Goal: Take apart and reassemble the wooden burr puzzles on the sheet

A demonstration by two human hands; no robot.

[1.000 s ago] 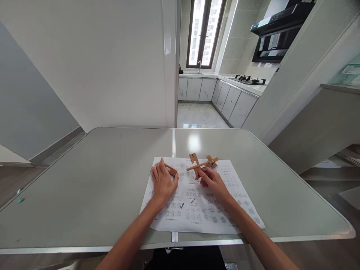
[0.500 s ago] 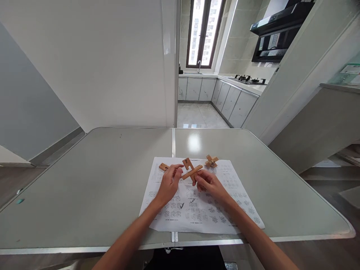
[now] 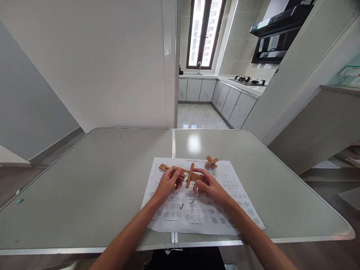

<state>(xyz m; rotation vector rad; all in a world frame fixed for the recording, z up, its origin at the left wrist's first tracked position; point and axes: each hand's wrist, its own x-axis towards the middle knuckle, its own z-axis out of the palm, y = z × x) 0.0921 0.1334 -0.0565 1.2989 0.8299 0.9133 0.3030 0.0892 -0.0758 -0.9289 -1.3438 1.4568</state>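
Note:
My left hand (image 3: 169, 180) pinches one end of two notched wooden puzzle pieces (image 3: 190, 176) that are joined in a cross, held over the printed sheet (image 3: 202, 215). One piece runs sideways between my hands, and the other stands across it. My right hand (image 3: 207, 182) curls around the right end of the sideways piece, with its fingers partly hiding it. Another wooden piece (image 3: 162, 167) with a dark mark lies on the sheet behind my left hand, partly covered by it. A small cluster of interlocked wooden pieces (image 3: 211, 162) sits at the sheet's upper right.
The sheet, covered with printed line diagrams, lies across the seam of a grey-green table (image 3: 107, 195) with a metal edge. A small teal bit (image 3: 19, 201) is at the table's far left. Beyond the table, a doorway shows kitchen cabinets (image 3: 194, 89) and a stove (image 3: 249, 80).
The joined pieces have turned so that one now lies sideways and the other stands across. My left hand, earlier apart with fingers raised, has taken hold of the left end.

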